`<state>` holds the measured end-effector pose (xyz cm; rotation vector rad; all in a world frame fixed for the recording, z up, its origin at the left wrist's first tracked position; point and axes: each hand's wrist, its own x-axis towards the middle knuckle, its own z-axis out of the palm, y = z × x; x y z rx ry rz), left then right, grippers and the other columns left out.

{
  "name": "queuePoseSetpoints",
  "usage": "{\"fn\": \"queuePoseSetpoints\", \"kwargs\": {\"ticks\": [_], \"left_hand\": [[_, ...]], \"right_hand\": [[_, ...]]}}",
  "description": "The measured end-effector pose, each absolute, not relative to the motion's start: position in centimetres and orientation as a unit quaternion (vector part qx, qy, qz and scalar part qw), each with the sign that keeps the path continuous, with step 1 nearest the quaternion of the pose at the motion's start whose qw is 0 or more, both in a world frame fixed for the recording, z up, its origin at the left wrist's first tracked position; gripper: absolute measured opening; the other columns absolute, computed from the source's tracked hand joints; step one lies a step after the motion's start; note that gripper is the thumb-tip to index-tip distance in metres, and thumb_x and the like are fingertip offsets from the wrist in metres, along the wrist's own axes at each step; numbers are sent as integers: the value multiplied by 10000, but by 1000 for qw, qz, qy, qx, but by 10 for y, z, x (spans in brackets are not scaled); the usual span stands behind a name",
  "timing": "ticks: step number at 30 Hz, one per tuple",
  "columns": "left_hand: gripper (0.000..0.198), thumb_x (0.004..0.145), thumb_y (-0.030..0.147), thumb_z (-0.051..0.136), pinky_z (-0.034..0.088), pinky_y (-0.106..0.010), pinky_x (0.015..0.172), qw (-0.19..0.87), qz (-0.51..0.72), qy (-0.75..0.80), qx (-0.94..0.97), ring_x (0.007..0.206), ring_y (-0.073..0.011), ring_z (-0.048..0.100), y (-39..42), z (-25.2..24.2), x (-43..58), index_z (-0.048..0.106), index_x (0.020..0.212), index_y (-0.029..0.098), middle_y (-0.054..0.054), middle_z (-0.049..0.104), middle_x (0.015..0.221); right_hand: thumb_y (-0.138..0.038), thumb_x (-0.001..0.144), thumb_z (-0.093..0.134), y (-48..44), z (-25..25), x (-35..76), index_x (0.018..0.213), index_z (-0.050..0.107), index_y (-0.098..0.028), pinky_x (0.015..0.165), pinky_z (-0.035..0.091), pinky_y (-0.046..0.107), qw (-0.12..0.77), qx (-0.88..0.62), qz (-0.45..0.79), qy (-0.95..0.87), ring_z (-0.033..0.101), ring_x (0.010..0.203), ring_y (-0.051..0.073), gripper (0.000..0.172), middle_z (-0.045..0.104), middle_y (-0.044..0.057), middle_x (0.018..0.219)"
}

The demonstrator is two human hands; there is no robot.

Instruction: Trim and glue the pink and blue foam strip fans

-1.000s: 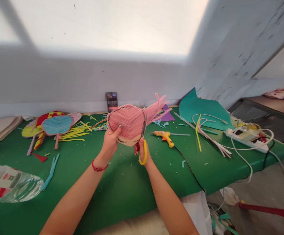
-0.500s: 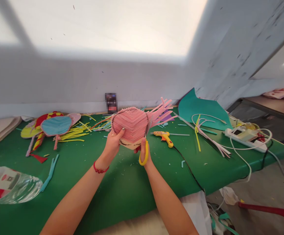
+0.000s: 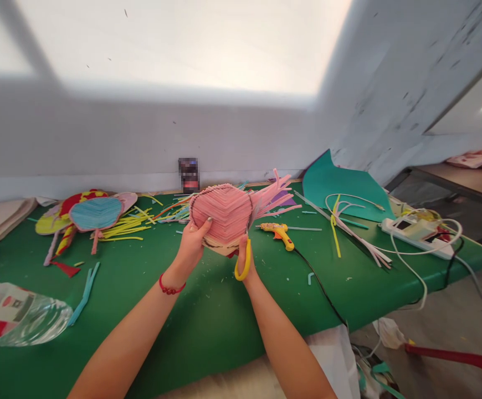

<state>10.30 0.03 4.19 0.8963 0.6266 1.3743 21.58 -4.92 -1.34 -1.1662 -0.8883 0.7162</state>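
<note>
A pink heart-shaped fan (image 3: 224, 213), covered in pink strips with a dark twisted edging, is held up over the table. My left hand (image 3: 194, 239) grips its lower left side, thumb on the front. Long pink strips (image 3: 277, 194) stick out past its right edge. In my right hand (image 3: 247, 260) is a pair of yellow-handled scissors (image 3: 244, 266), fingers closed around the handles. The blades point up along the fan's right edge, at the base of the loose strips. Part of the right fingers is hidden behind the fan.
On the green table (image 3: 208, 316) lie a yellow glue gun (image 3: 280, 233), several finished fans (image 3: 95, 213), yellow strips (image 3: 127, 227) and a teal sheet (image 3: 344, 191). A plastic bottle (image 3: 20, 313) lies at left. A power strip (image 3: 418, 235) with cables is at right.
The loose pink strips have sagged slightly and spread apart. The scissors have shifted a little to the left; both hands keep their holds.
</note>
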Motion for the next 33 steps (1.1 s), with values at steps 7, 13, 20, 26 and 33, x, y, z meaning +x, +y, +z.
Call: {"fn": "queuePoseSetpoints", "kwargs": {"ticks": [7, 13, 20, 26, 33], "left_hand": [[472, 627, 316, 812, 493, -432, 966, 642, 600, 270, 394, 1081, -288, 630, 1, 41, 103, 655, 1040, 149, -109, 694, 1135], [468, 599, 319, 828, 477, -446, 987, 636, 605, 282, 387, 1068, -291, 636, 2, 40, 102, 668, 1003, 144, -108, 714, 1082], [432, 585, 322, 831, 490, -453, 971, 620, 623, 278, 389, 1038, -291, 649, 6, 44, 99, 688, 961, 165, -92, 728, 1042], [410, 600, 314, 816, 481, -472, 971, 599, 624, 278, 417, 1055, -307, 640, 11, 55, 84, 694, 955, 151, -106, 720, 1056], [422, 572, 305, 832, 509, -431, 931, 598, 613, 280, 433, 960, -270, 670, 14, 60, 74, 702, 946, 161, -82, 739, 989]], "right_hand": [[-822, 745, 312, -51, -9, 216, 639, 469, -222, 475, 388, 245, 672, -524, 342, -396, 490, 476, 134, 628, 476, -25, 480], [-843, 691, 387, -52, -6, 214, 607, 359, -242, 350, 282, 234, 675, -511, 387, -365, 317, 326, 87, 608, 306, -93, 390], [-790, 689, 478, -48, -7, 217, 671, 358, -235, 308, 250, 190, 679, -481, 424, -357, 273, 336, 56, 569, 288, -116, 437], [-769, 688, 504, -47, -11, 219, 709, 419, -220, 317, 260, 180, 655, -488, 424, -391, 298, 350, 52, 555, 357, -106, 462], [-774, 743, 428, -46, -15, 217, 764, 470, -209, 395, 319, 208, 657, -457, 404, -442, 368, 423, 70, 567, 464, -53, 579]]}}
